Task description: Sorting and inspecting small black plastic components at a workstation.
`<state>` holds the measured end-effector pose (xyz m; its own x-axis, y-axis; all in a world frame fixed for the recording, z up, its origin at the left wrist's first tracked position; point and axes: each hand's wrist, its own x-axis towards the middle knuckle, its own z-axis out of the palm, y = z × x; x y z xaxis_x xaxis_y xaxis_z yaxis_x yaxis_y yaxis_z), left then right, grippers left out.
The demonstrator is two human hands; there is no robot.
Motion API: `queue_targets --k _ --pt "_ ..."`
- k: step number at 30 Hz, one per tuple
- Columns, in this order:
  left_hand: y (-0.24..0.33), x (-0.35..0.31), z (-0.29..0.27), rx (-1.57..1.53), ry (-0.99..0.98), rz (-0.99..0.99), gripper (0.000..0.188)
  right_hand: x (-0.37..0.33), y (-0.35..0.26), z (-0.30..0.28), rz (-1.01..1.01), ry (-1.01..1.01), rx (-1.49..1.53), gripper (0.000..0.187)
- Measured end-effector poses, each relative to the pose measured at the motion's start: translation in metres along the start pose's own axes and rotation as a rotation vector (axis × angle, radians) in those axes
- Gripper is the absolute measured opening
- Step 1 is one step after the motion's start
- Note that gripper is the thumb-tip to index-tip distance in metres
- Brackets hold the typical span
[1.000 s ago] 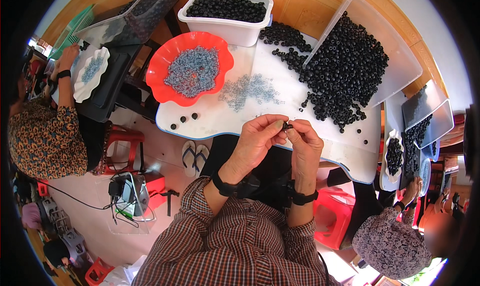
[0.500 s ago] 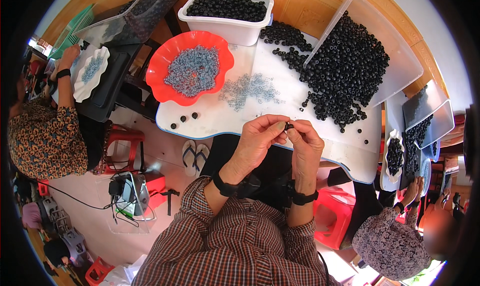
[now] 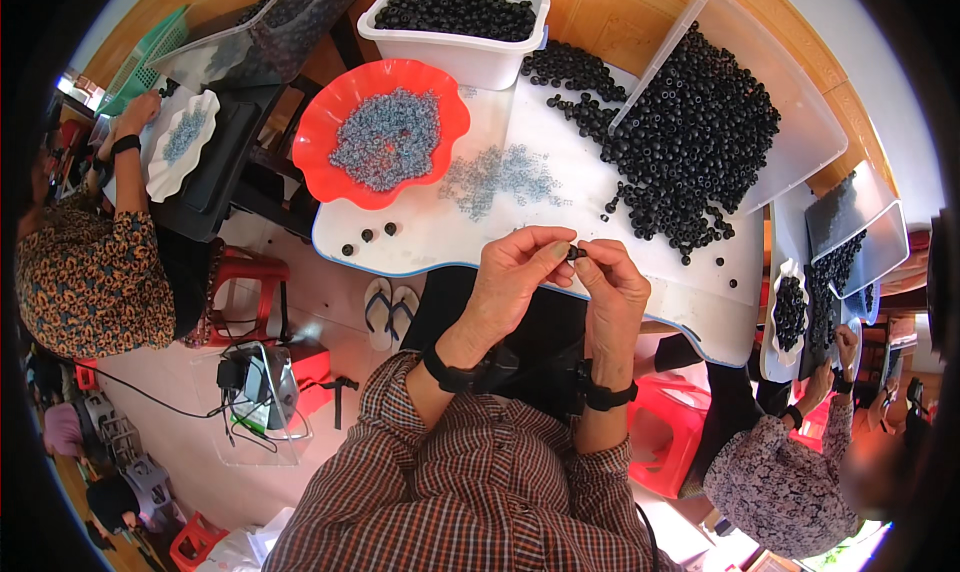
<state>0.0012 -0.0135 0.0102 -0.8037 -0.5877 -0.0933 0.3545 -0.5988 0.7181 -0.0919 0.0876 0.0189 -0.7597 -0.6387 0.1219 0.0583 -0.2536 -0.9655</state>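
Between my fingertips, over the table's near edge, is a small black ring-shaped part (image 3: 575,254). My left hand (image 3: 518,277) pinches it from the left, thumb against forefinger. From the other side my right hand (image 3: 615,284) grips the same part with thumb and fingertips. Whether a second small piece sits inside it is too small to tell. Beyond my hands lies a scatter of small clear bluish rings (image 3: 505,180) on the white table (image 3: 430,242). A large heap of black ring-shaped parts (image 3: 690,142) spills toward me at the right.
A red scalloped bowl (image 3: 315,137) holds more clear rings. Behind it stands a white tub (image 3: 440,57) of black parts. A clear bin (image 3: 790,162) lies tipped behind the heap. Several loose black parts (image 3: 367,235) sit near the left edge. Co-workers sit at tables on both sides.
My hands stay nearly in place, the fingertips shifting slightly around the black part. At the right, a co-worker's hand has lifted away from the table.
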Motion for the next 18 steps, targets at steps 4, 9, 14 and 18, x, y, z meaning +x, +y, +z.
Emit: queue_targets --k 4,9,14,18 --pt "-0.0008 -0.0001 -0.001 0.016 0.023 0.015 0.02 -0.0003 -0.0019 0.002 -0.003 0.003 -0.031 0.017" --pt "-0.0026 0.0008 -0.0007 0.029 0.03 0.032 0.02 -0.0002 -0.0009 0.0026 -0.039 0.014 -0.098 0.016" --pt "-0.0009 0.0013 -0.0022 0.058 0.029 0.018 0.02 -0.0021 -0.0018 0.0049 -0.073 0.009 -0.166 0.018" --pt "-0.0032 0.0028 -0.0039 0.038 0.029 0.009 0.02 -0.0025 -0.0027 0.0068 -0.116 0.004 -0.207 0.02"
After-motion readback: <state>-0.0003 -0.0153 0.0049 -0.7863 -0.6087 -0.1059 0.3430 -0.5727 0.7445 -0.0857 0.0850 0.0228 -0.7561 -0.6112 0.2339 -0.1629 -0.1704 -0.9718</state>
